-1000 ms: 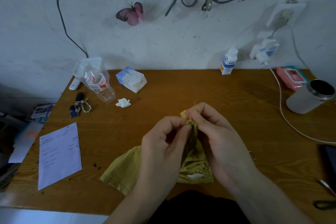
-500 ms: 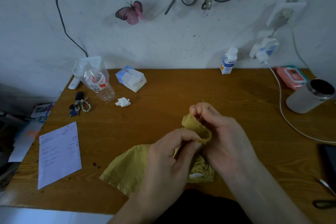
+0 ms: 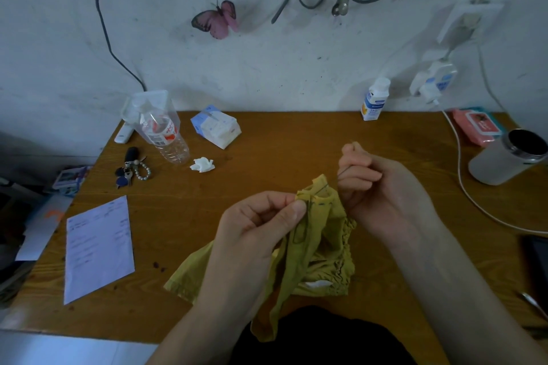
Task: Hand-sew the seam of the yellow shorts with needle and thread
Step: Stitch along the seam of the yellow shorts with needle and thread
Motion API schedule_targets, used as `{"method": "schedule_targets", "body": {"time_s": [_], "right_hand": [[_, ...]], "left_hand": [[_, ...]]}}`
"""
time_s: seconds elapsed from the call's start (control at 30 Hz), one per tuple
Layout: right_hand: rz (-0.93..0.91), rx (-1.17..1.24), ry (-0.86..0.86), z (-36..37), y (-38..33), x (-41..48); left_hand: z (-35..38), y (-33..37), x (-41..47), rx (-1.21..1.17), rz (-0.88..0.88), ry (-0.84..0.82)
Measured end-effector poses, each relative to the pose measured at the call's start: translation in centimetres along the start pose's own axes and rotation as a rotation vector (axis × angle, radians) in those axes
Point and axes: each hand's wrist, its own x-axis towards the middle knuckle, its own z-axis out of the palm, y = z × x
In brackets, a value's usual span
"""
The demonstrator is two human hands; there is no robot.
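Desk (image 3: 296,142): left hand (image 3: 255,225) pinches shorts (image 3: 321,234), right hand (image 3: 375,187) thread (image 3: 329,182).

a: where's the left hand?
b: left hand (image 3: 261,222) sits mid-frame, thumb and forefinger pinching a fold of the shorts (image 3: 314,246), other fingers curled under. its forearm enters at the bottom edge.
a: and the right?
b: right hand (image 3: 373,187) is higher, just beside the left but apart, fingers curled in, pinching the thread (image 3: 332,181) taut. its forearm runs to the bottom right corner.
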Motion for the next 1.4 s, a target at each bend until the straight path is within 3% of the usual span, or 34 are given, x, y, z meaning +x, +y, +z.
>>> {"method": "schedule_targets", "body": {"time_s": [0.47, 0.93, 1.07, 1.23, 1.4], "right_hand": [[-0.123, 0.115, 0.225, -1.6, -2.0, 3.0], [-0.200, 0.071, 0.275, -2.9, -2.3, 3.7], [-0.367, -0.349, 0.140, -1.4, -1.0, 1.2], [-1.005, -1.232, -0.179, 1.9, 1.2, -3.6], [-1.249, -1.549, -0.195, 2.4, 3.1, -4.7]], "left_hand": [[0.0, 0.7, -0.6, -0.002, -0.013, -0.011], [0.0, 1.2, -1.0, 0.019, -0.044, -0.037], [0.1, 1.5, -1.2, 0.049, -0.035, 0.003], [0.8, 2.0, -1.2, 0.193, 0.011, 0.079], [1.6, 2.6, -1.2, 0.256, 0.057, 0.084]]}}
